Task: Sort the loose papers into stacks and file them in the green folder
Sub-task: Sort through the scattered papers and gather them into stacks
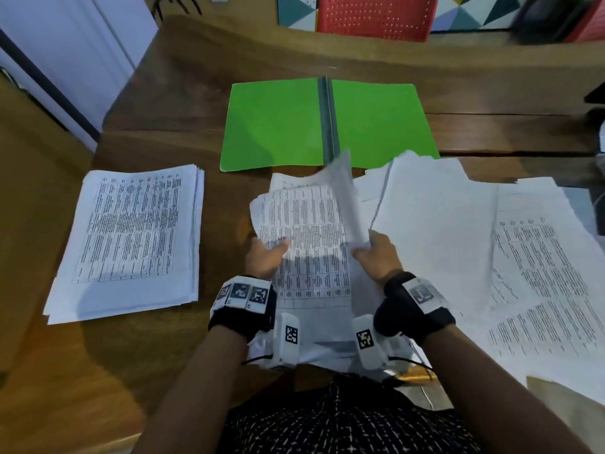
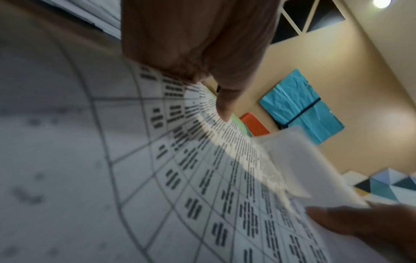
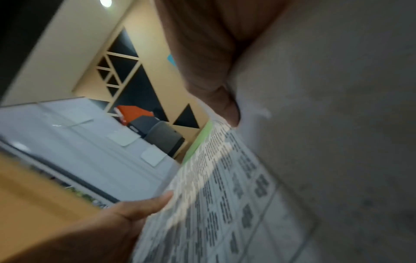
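I hold a bundle of printed table sheets (image 1: 311, 244) above the table's near edge. My left hand (image 1: 266, 257) grips its left side, thumb on top (image 2: 223, 106). My right hand (image 1: 376, 253) pinches a single sheet (image 1: 348, 198) lifted up from the bundle's right edge, thumb (image 3: 229, 108) against its back. The green folder (image 1: 278, 126) lies open and flat beyond the bundle. A squared stack of printed papers (image 1: 131, 237) lies at the left. Loose sheets (image 1: 491, 244) spread out at the right, some face down.
The wooden table (image 1: 196, 77) runs on past the folder. A red perforated chair back (image 1: 376, 14) stands behind the far edge. A white cabinet (image 1: 65, 44) is at the far left. Something dark sits at the right table edge (image 1: 595, 93).
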`<control>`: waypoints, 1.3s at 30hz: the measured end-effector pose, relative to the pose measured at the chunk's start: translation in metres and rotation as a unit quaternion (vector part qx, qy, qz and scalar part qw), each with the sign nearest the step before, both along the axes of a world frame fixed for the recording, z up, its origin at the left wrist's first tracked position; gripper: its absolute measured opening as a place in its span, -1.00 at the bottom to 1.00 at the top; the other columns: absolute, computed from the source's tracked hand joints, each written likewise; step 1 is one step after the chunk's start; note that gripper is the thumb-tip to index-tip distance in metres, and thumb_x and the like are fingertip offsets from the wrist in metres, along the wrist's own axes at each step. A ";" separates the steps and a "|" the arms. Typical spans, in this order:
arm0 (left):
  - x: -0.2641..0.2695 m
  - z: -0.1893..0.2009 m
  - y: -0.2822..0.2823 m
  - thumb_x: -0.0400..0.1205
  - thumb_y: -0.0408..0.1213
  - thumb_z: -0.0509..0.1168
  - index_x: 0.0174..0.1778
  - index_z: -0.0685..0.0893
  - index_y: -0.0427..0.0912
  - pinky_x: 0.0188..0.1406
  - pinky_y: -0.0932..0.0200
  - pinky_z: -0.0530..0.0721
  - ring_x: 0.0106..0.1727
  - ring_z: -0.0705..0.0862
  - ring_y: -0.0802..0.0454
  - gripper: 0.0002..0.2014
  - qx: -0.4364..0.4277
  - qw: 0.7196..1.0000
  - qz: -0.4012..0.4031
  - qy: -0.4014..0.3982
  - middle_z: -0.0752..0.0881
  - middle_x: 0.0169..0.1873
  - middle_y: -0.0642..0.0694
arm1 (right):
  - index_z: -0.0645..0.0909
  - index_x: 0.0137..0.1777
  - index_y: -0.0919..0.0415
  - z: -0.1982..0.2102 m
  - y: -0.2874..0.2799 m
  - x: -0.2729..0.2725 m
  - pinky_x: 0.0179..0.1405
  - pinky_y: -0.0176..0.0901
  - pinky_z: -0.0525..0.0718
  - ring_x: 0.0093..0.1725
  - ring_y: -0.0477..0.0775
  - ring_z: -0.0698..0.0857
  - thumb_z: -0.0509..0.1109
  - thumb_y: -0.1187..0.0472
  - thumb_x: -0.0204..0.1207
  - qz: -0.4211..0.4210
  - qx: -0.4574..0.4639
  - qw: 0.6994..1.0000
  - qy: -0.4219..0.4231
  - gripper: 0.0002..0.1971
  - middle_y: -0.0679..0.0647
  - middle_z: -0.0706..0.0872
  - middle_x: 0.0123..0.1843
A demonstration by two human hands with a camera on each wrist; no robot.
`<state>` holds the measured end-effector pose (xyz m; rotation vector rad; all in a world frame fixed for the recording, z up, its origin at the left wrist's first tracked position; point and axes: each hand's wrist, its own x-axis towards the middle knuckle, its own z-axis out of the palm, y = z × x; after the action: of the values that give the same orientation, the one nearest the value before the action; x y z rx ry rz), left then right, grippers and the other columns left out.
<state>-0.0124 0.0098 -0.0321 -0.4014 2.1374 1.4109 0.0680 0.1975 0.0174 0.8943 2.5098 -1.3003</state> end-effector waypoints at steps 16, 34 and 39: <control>-0.003 0.212 -0.021 0.67 -0.28 0.17 0.02 0.66 -0.08 -0.19 0.55 0.67 -0.22 0.72 0.55 -0.84 0.292 0.871 0.013 0.395 0.76 -0.39 0.47 | 0.54 0.23 0.39 0.155 0.007 -0.003 0.02 -0.21 0.68 0.06 0.02 0.70 0.60 0.04 0.17 -0.031 -0.167 0.863 0.475 -0.33 0.12 0.71 0.06; -0.017 0.186 -0.031 0.65 -0.41 0.23 -0.23 0.45 -0.03 -0.41 0.44 0.53 -0.44 0.55 0.35 -0.79 0.218 0.863 0.091 0.447 0.57 -0.41 0.10 | 0.67 0.18 0.16 0.121 -0.010 -0.022 0.15 0.24 0.61 0.13 -0.12 0.48 0.44 0.10 0.46 0.033 0.183 0.819 0.543 -0.69 -0.16 0.39 0.20; -0.014 0.156 -0.029 0.58 -0.37 0.30 0.03 0.63 -0.16 -0.10 -0.02 0.76 -0.27 0.74 0.30 -0.87 0.229 0.919 0.012 0.322 0.77 -0.22 0.07 | 0.30 0.27 -0.09 0.105 -0.005 -0.023 0.10 -0.03 0.59 0.25 0.20 0.55 0.38 0.32 0.35 -0.135 -0.083 0.864 0.478 -0.45 0.12 0.40 0.28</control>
<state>-0.0260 -0.0189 0.1244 0.2607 2.1540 2.2132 0.0450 0.1921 0.1228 0.6529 2.8883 -2.5071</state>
